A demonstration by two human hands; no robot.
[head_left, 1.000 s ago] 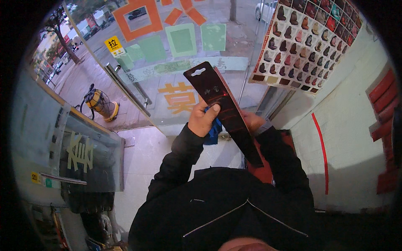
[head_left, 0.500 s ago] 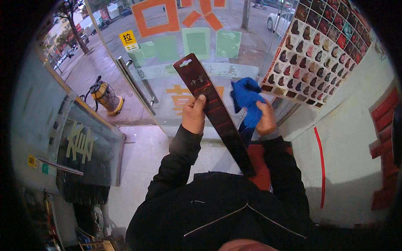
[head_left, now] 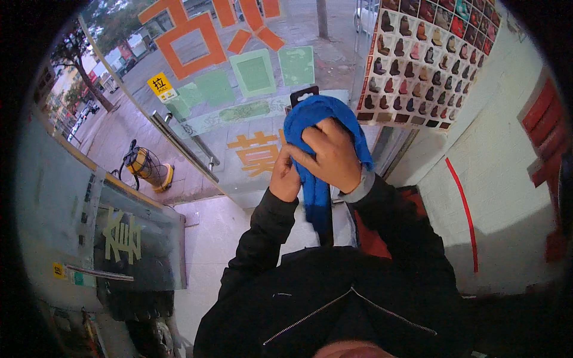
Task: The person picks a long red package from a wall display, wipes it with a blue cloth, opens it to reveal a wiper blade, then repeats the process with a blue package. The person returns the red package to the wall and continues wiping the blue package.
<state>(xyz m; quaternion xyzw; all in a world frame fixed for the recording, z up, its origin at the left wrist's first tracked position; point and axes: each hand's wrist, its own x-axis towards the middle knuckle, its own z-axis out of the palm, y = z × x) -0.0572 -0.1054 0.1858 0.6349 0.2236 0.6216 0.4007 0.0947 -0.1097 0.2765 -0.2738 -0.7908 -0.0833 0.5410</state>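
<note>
A long, narrow, dark reddish-brown package with a hang hole at its top is held upright in front of my chest. My left hand is closed on its left edge. Over its front lies a blue cloth, which my right hand grips and presses against the upper part. The cloth hides most of the package; only the top tab and a dark strip lower down show. My two hands meet at the fingertips.
Ahead stands a glass door with a metal handle and coloured lettering. A yellow-black vacuum cleaner is outside at left. A poster of seat covers hangs at right, above a dark red mat. Another glass door panel is at left.
My right hand has brought the blue cloth leftward onto the package's front. The package has turned more upright, and the view has shifted a little to the right.
</note>
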